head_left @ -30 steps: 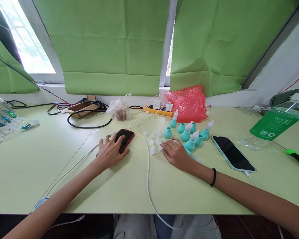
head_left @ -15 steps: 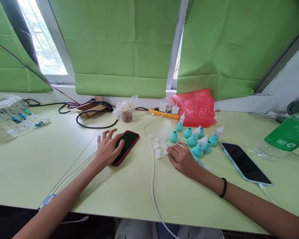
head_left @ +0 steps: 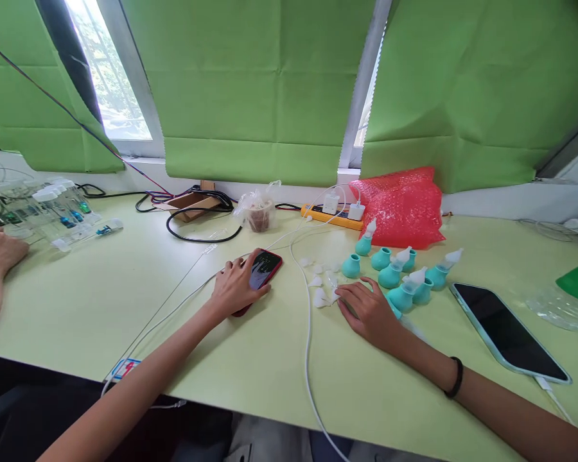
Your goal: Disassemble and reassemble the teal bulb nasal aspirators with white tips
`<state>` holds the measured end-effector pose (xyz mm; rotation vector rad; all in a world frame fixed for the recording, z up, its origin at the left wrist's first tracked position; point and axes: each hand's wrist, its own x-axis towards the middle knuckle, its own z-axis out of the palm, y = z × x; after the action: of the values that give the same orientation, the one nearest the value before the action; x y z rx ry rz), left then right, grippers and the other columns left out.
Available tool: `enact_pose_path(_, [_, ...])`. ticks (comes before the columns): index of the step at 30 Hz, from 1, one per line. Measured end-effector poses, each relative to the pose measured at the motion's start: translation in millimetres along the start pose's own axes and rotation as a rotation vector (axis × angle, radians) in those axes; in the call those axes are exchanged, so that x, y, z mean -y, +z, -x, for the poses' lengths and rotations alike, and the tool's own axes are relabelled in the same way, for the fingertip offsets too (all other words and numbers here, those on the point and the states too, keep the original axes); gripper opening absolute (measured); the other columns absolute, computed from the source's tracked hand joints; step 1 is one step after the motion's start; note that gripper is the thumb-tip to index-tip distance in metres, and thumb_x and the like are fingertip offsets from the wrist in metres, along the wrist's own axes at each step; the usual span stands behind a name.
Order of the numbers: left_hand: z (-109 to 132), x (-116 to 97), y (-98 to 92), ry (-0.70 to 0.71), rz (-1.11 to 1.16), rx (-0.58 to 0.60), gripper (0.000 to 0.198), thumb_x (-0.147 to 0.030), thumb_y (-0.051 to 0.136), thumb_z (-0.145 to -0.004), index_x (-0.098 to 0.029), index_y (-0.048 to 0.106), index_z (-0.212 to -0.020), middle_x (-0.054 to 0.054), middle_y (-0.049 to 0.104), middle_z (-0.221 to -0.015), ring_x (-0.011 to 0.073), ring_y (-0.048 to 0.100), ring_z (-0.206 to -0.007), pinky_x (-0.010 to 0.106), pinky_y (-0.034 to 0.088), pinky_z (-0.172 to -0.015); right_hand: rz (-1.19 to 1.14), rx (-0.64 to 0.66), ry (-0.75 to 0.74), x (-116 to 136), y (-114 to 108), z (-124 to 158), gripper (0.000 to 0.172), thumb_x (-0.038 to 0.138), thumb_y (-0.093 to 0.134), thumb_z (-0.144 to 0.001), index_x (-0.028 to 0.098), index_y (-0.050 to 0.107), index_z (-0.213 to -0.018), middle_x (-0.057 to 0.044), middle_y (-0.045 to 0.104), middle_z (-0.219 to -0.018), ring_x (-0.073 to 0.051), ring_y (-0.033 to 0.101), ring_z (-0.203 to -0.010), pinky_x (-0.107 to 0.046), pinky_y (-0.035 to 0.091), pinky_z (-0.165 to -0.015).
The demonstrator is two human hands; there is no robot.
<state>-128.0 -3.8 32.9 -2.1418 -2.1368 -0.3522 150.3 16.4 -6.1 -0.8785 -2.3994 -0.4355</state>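
So the left hand is palm down with its fingers loosely spread over the near end of a black-screened phone in a red case, thumb by the right edge; it's not wrapped around it, and I'd guess it's laid like that to tap or steady the phone. The right hand has its fingers curled low at a scatter of small, translucent white pieces. I honestly can't tell whether it's pinching one, since the knuckles hide the tips. Just behind that hand is a cluster of squat, teal, bottle-shaped bulbs, some open-necked and some with pointed whitish nozzles in the top. They're mostly upright, probably because they've got flat bottoms, and bunched near enough to reach without leaning. Further right lies a dark-screened phone in a pale blue case with a white lead plugged in. Past the bulbs there's a lumpy red bubble-wrap bag beside an orange power strip, likely pushed back to free up the front. Over on the far left, another person's hand rests by some clear plastic tubes with blue and green bits.
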Motion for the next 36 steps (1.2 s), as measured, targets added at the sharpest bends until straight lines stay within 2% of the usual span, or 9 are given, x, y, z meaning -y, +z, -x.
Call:
enact_pose_path(6, [-1, 7, -4.4, -0.039, 0.08, 0.05, 0.077, -0.059, 0.044, -0.067, -0.021, 0.021, -0.129, 0.013, 0.056, -0.098, 0.0317, 0.049, -0.092, 0.035, 0.041, -0.063, 0.009, 0.004, -0.012, 1, 0, 0, 0.014, 0.014, 0.043, -0.079, 0.017, 0.054, -0.087, -0.005, 0.063, -0.088, -0.018, 0.056, -0.081, -0.041, 0.031, -0.086])
enact_pose_path(10, [0, 14, -10.1, -0.01, 0.298, 0.157, 0.068, -0.062, 0.041, -0.068, -0.025, 0.029, -0.124, 0.007, 0.057, -0.091, 0.0241, 0.055, -0.081, 0.033, 0.042, -0.065, 0.0, 0.003, -0.015, -1, 1, 1, 0.014, 0.014, 0.044, -0.078, 0.017, 0.054, -0.088, -0.005, 0.063, -0.088, -0.018, 0.056, -0.082, -0.041, 0.031, -0.086])
enact_pose_path(16, [2, 22, -12.6, 0.192, 0.488, 0.296, 0.108, -0.057, 0.064, -0.049, -0.023, 0.004, -0.132, 0.009, 0.051, -0.103, 0.0183, 0.056, -0.072, 0.033, 0.044, -0.069, -0.008, 0.01, -0.015, -2, 1, 1, 0.015, 0.015, 0.044, -0.079, 0.018, 0.054, -0.089, -0.004, 0.063, -0.087, -0.017, 0.056, -0.08, -0.04, 0.03, -0.087])
enact_pose_path(22, [4, 12, -3.1, 0.125, 0.399, 0.087, 0.081, -0.059, 0.051, -0.064, -0.027, 0.016, -0.13, 0.011, 0.038, -0.116, 0.0269, 0.048, -0.097, 0.044, 0.038, -0.082, -0.016, 0.005, -0.01, -1, 1, 2, 0.015, 0.015, 0.045, -0.078, 0.017, 0.054, -0.09, -0.004, 0.063, -0.088, -0.016, 0.056, -0.081, -0.039, 0.03, -0.087])
enact_pose_path(27, [3, 22, -6.1, 0.287, 0.497, 0.224, 0.107, -0.051, 0.067, -0.049, -0.03, 0.003, -0.132, 0.011, 0.028, -0.124, 0.0284, 0.041, -0.104, 0.042, 0.039, -0.084, -0.024, -0.013, -0.009, -1, 2, 3, 0.013, 0.016, 0.047, -0.077, 0.017, 0.055, -0.088, -0.004, 0.063, -0.087, -0.016, 0.057, -0.081, -0.039, 0.03, -0.088])
enact_pose_path(29, [1, 26, -3.2, 0.268, 0.516, 0.184, 0.095, -0.047, 0.065, -0.056, -0.031, 0.008, -0.131, 0.01, 0.031, -0.121, 0.0238, 0.046, -0.096, 0.039, 0.042, -0.08, -0.026, -0.015, -0.01, -1, 2, 3, 0.013, 0.016, 0.047, -0.077, 0.017, 0.055, -0.088, -0.004, 0.063, -0.087, -0.016, 0.057, -0.081, -0.039, 0.03, -0.088])
enact_pose_path(32, [-3, 25, 4.7, 0.153, 0.536, -0.005, 0.053, -0.038, 0.045, -0.076, -0.027, 0.028, -0.126, 0.008, 0.038, -0.11, 0.0165, 0.05, -0.083, 0.033, 0.045, -0.072, -0.029, -0.022, -0.013, -1, 2, 3, 0.014, 0.017, 0.047, -0.078, 0.017, 0.055, -0.089, -0.004, 0.063, -0.087, -0.015, 0.057, -0.081, -0.038, 0.03, -0.088])
enact_pose_path(34, [-5, 24, 6.4, 0.129, 0.567, -0.077, 0.042, -0.035, 0.043, -0.078, -0.023, 0.04, -0.118, 0.007, 0.044, -0.1, 0.0137, 0.049, -0.075, 0.028, 0.045, -0.065, -0.03, -0.027, -0.018, -1, 2, 3, 0.013, 0.018, 0.047, -0.078, 0.017, 0.055, -0.089, -0.004, 0.063, -0.088, -0.015, 0.057, -0.082, -0.038, 0.03, -0.088])
enact_pose_path(36, [-5, 25, 2.5, 0.144, 0.616, -0.051, 0.037, -0.034, 0.048, -0.075, -0.019, 0.051, -0.108, 0.003, 0.049, -0.083, 0.0101, 0.044, -0.062, 0.023, 0.042, -0.055, -0.032, -0.028, -0.022, -2, 2, 3, 0.014, 0.018, 0.047, -0.078, 0.017, 0.055, -0.09, -0.004, 0.063, -0.088, -0.015, 0.057, -0.082, -0.038, 0.029, -0.088])
